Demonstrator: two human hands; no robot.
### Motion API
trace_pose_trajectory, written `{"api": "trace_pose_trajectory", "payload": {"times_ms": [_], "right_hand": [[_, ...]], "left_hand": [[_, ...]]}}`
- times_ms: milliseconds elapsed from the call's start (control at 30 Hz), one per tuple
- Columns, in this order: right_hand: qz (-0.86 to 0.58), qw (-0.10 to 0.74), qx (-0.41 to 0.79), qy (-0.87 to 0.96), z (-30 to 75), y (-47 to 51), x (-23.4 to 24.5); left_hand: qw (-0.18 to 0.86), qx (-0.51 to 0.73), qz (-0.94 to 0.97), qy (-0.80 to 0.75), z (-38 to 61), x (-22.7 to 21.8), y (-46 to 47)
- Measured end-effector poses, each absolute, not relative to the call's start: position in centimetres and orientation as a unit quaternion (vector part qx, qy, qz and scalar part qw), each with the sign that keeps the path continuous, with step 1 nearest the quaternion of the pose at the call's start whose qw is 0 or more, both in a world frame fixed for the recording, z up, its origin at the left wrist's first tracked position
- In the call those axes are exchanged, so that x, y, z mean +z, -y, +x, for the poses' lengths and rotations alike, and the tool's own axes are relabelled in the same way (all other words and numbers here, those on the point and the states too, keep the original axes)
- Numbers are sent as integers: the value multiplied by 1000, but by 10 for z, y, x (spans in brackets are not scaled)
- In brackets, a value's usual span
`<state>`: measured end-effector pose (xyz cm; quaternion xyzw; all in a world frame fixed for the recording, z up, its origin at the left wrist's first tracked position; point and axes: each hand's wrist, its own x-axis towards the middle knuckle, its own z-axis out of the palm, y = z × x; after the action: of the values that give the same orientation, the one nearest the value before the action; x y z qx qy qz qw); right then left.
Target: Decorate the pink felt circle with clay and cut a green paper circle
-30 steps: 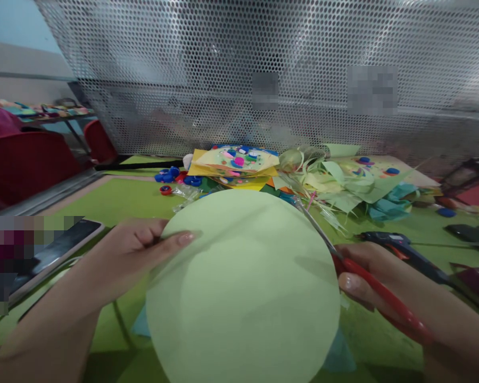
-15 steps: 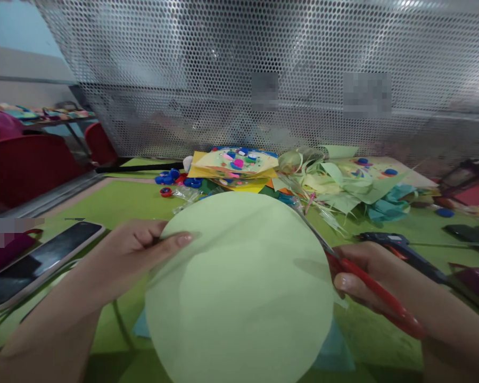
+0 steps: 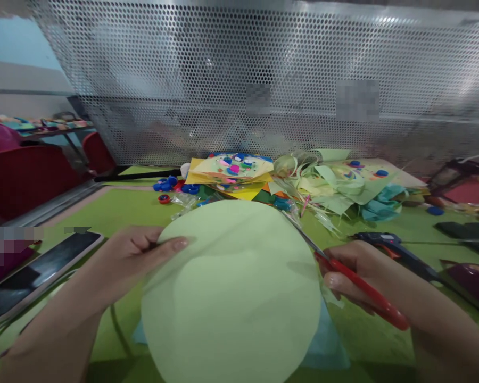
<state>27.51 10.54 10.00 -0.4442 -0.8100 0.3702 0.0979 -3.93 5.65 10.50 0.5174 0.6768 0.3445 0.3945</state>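
Observation:
A large pale green paper disc (image 3: 231, 292) is held up over the green table (image 3: 112, 207). My left hand (image 3: 135, 255) pinches the disc's upper left edge, thumb on top. On the right, my right hand (image 3: 351, 271) is closed round the red handles of a pair of scissors (image 3: 359, 287). Their metal blades lie along the disc's upper right edge, pointing away from me.
A phone (image 3: 43, 268) lies at the left. Behind the disc sits a heap of coloured paper, strips and bottle caps (image 3: 263, 178). A dark glue gun (image 3: 395, 250) lies to the right. A perforated metal screen (image 3: 239, 80) closes off the far side.
The disc, both hands and the scissors have shifted slightly left and lower in view. Both grips are unchanged.

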Motion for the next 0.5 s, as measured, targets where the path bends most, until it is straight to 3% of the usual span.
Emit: {"api": "trace_pose_trajectory", "payload": {"times_ms": [500], "right_hand": [[-469,137,397,778,271,-106,98]], "left_hand": [[316,270,550,-724,-49,98,-59]]}}
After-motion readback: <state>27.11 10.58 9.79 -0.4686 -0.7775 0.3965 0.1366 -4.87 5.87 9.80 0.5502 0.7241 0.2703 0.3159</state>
